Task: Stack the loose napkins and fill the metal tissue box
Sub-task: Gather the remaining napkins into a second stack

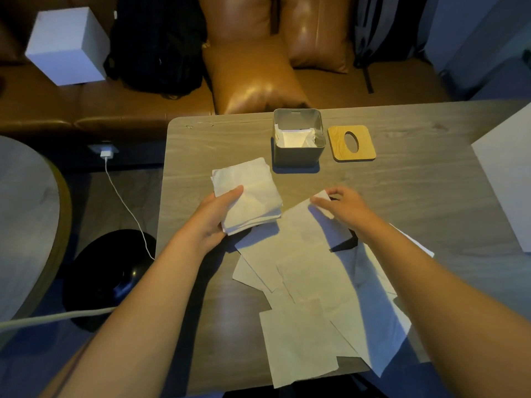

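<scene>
Now the left hand (214, 218) clamps a napkin stack (247, 195), thumb on top, just in front of the open metal tissue box (298, 137). Right-hand fingertips (317, 201) pinch one loose napkin's (304, 239) corner, nearer than the box.

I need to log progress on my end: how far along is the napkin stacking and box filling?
Partly done. The metal tissue box is open and holds some napkins, its wooden lid lying beside it. The left hand holds a gathered stack; the right hand is picking another napkin off the loose napkins. Many remain spread across the table.
</scene>
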